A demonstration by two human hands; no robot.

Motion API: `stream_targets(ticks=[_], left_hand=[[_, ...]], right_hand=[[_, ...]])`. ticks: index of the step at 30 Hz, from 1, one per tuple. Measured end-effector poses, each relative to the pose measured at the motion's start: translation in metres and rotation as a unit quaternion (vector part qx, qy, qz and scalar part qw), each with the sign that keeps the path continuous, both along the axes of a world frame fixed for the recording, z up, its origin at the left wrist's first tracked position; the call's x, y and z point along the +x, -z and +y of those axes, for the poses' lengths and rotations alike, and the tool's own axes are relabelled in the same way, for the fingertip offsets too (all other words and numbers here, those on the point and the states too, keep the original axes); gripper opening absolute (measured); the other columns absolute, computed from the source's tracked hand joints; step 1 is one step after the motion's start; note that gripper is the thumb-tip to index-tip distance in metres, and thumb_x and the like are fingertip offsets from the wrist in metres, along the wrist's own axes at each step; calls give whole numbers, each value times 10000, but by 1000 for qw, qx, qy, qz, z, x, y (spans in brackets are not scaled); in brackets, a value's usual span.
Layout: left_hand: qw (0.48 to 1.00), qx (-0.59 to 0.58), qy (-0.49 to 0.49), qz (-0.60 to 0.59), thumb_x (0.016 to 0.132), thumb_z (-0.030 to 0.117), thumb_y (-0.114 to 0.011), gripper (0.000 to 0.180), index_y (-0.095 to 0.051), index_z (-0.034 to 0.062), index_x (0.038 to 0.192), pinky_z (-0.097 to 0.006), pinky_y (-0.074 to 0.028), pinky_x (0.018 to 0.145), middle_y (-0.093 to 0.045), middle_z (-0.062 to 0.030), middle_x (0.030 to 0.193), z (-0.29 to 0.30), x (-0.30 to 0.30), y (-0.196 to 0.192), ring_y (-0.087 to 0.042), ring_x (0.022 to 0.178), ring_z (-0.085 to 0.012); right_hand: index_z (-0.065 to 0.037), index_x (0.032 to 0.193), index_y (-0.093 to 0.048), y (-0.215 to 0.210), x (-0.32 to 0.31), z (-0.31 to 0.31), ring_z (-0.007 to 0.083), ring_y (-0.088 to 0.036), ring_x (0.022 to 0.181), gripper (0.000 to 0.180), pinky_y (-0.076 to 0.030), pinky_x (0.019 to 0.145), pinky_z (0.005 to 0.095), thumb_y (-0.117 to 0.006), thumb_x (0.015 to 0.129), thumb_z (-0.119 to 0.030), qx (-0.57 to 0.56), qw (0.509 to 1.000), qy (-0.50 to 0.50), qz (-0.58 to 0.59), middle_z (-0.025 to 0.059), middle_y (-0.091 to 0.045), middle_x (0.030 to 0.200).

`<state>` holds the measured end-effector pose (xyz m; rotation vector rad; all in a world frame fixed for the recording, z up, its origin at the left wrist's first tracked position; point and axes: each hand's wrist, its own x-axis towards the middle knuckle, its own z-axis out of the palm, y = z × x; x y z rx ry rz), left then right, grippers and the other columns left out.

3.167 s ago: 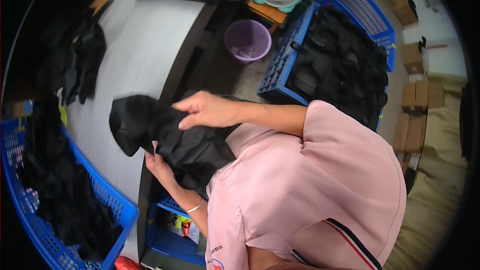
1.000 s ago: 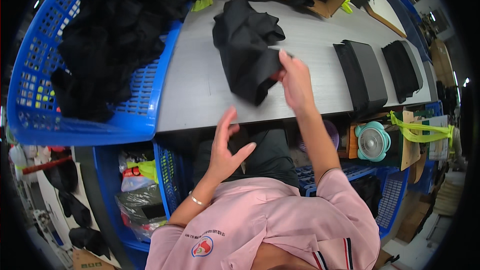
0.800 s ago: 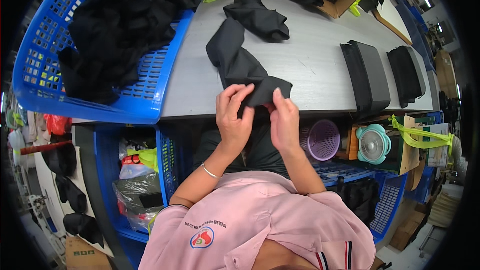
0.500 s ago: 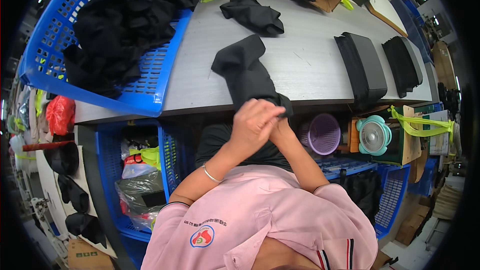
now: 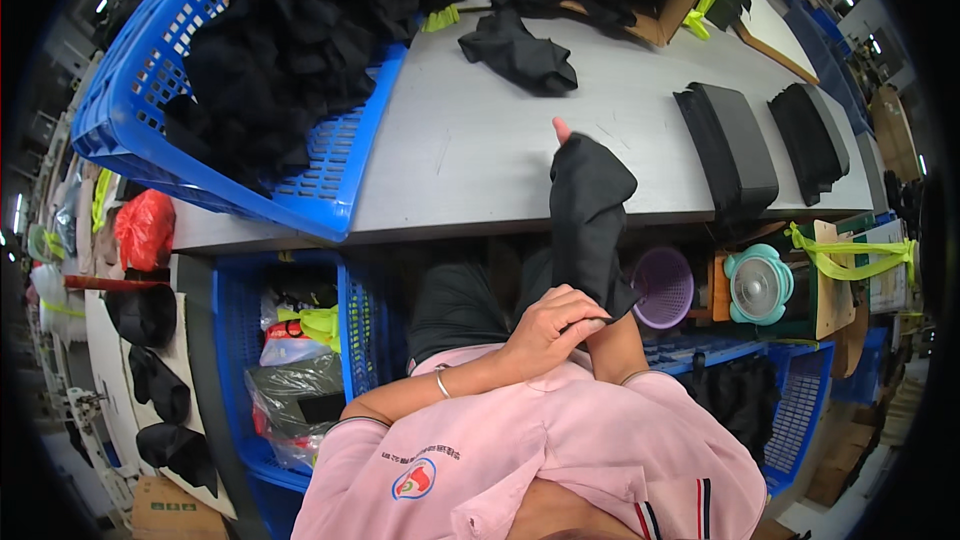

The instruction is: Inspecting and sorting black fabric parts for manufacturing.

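Note:
A black fabric tube [image 5: 592,215] is drawn over my right forearm, reaching past the near edge of the table. My right hand [image 5: 561,128] is mostly covered by it; only one outstretched digit shows at the far end, and the other fingers are hidden. At the near end of the tube, my left hand [image 5: 555,328] lies across the right forearm, closed on the cloth edge. Another crumpled black fabric piece [image 5: 520,52] lies farther off on the table.
A blue basket [image 5: 335,210] heaped with black cloth stands at left on the grey table [image 5: 450,165]. Two black stacks, a nearer one [image 5: 735,145] and a farther one [image 5: 812,140], sit at right. Below the edge are a purple basket [image 5: 664,288] and a turquoise fan [image 5: 758,282].
The black tube has gone from lying over the table edge to covering my right forearm, which now extends forward. My left hand has moved back toward my body, along the cloth.

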<state>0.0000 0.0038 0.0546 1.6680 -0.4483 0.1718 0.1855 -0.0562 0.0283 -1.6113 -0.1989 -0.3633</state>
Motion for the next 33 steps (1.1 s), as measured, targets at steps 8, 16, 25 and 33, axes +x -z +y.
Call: stream_targets(ticks=[8, 16, 25, 33], left_hand=[[941, -113, -312, 71, 1010, 104, -547, 163, -657, -16, 1005, -224, -467, 741, -662, -23, 845, 57, 101, -5, -572, 788, -79], [892, -126, -433, 24, 989, 170, -618, 221, -729, -21, 970, -208, -455, 688, -659, 18, 786, 146, 187, 12, -543, 742, -36], [868, -166, -468, 19, 977, 185, -632, 231, -738, -21, 986, -214, -460, 727, -688, 21, 863, 161, 160, -4, -560, 795, -45], [924, -32, -377, -59, 907, 81, -701, 77, -728, 21, 946, -270, -482, 653, -677, -79, 799, 89, 107, -39, -624, 707, -162]], right_hand=[[24, 996, -593, 3, -41, 51, 218, -634, 1030, 93, -501, 884, 292, -603, 928, -40, 53, 992, -109, -39, 215, -661, 1115], [45, 1136, -518, -42, -93, 47, 435, -552, 1100, 195, -453, 944, 405, -531, 980, -72, -135, 951, -278, 11, 268, -582, 1129], [13, 1386, -506, 1, -147, -59, 252, -446, 1367, 396, -415, 1082, 370, -503, 1040, -180, 95, 887, -425, 154, 101, -456, 1421], [9, 1545, -212, -11, -113, -50, 319, -390, 1416, 736, -376, 1122, 431, -625, 942, -75, 4, 980, -167, 105, 201, -329, 1544]])
